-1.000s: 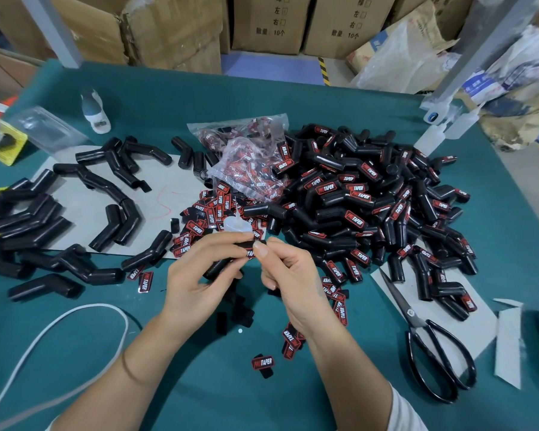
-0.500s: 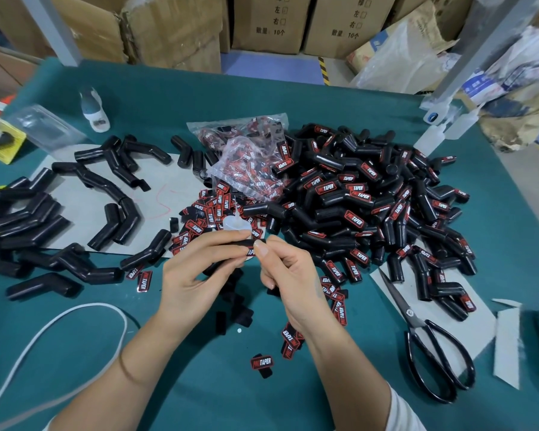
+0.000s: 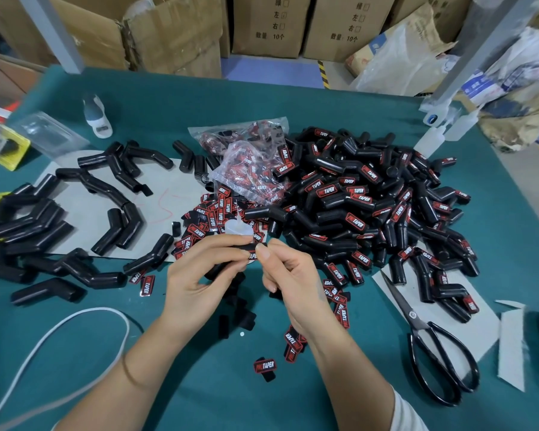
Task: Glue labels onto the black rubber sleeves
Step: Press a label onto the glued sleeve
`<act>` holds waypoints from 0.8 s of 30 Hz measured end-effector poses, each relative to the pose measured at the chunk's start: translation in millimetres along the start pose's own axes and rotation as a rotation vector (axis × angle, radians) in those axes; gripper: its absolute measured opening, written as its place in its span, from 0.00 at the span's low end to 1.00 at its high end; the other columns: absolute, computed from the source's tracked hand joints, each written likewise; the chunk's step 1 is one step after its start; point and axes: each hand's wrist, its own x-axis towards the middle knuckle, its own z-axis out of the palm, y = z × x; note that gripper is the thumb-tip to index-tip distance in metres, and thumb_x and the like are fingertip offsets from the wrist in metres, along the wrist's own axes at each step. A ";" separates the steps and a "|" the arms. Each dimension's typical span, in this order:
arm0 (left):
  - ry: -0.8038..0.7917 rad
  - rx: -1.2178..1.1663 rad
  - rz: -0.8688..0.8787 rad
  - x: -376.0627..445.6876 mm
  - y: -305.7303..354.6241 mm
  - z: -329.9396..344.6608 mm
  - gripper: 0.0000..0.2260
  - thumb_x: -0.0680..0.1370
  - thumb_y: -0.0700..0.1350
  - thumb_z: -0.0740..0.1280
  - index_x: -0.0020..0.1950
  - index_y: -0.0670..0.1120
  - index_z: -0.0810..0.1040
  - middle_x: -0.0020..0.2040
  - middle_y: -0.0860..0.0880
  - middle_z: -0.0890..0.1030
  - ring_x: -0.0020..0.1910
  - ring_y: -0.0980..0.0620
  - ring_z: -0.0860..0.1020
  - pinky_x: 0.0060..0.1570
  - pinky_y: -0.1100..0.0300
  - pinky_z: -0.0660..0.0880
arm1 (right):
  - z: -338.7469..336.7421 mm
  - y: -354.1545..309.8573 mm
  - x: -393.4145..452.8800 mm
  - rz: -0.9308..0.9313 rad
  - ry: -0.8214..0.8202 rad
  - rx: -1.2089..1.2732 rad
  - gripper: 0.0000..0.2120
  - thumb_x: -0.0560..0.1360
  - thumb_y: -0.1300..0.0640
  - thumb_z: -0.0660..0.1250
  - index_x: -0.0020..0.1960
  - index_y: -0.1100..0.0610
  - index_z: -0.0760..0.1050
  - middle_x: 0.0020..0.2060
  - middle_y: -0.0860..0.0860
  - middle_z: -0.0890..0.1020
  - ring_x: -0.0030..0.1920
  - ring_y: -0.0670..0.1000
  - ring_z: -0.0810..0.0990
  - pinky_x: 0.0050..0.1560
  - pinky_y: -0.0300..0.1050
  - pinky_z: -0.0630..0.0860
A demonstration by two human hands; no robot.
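Nothing really moved since before. Left hand (image 3: 199, 275) gripped a sleeve (image 3: 227, 259), right hand (image 3: 293, 284) pinched the label (image 3: 252, 255) at its fingertips. Mid-sticking, I'd guess; next needed firm pressing.

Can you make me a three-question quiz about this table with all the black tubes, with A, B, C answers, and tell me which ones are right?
1. Where do the scissors lie?
A. Near the right edge of the table
B. On the cardboard boxes
C. Under the left hand

2. What colour is the table cover?
A. Yellow
B. Teal green
C. White

3. What is the left hand doing?
A. Resting flat on the table
B. Cutting paper
C. Gripping a black sleeve

Answers:
1. A, the black-handled scissors rest on the table's right side, partly on a grey sheet.
2. B, the bare cloth around the piles is teal green.
3. C, its fingers curl round the sleeve while the right hand pinches at a label on it.
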 end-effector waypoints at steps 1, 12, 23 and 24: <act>0.011 -0.002 0.001 0.0 0.9 0.8 0.07 0.79 0.38 0.73 0.52 0.49 0.84 0.59 0.53 0.85 0.57 0.47 0.84 0.56 0.47 0.82 | 0.6 0.1 0.0 0.001 0.002 0.009 0.18 0.83 0.49 0.65 0.35 0.41 0.80 0.34 0.39 0.67 0.31 0.44 0.64 0.33 0.45 0.61; 0.006 0.006 0.067 -1.5 -2.8 0.8 0.07 0.80 0.37 0.71 0.56 0.45 0.79 0.59 0.46 0.84 0.57 0.45 0.84 0.51 0.48 0.83 | 1.0 0.8 -0.1 -0.008 -0.007 0.009 0.18 0.83 0.51 0.64 0.36 0.40 0.81 0.33 0.39 0.68 0.31 0.45 0.64 0.34 0.42 0.63; -0.008 -0.055 -0.013 -1.5 -0.4 -0.4 0.06 0.80 0.35 0.70 0.53 0.45 0.84 0.61 0.50 0.84 0.53 0.46 0.84 0.41 0.57 0.84 | -3.7 6.9 1.0 -0.016 -0.007 -0.008 0.16 0.82 0.47 0.66 0.35 0.44 0.78 0.34 0.42 0.65 0.32 0.46 0.64 0.34 0.42 0.63; -0.006 -0.062 -0.026 -1.6 0.2 -0.2 0.07 0.80 0.34 0.70 0.52 0.44 0.85 0.60 0.50 0.84 0.53 0.45 0.84 0.42 0.56 0.85 | -4.2 6.8 0.9 -0.022 -0.013 -0.016 0.16 0.82 0.48 0.65 0.36 0.42 0.79 0.34 0.41 0.65 0.32 0.46 0.64 0.35 0.42 0.64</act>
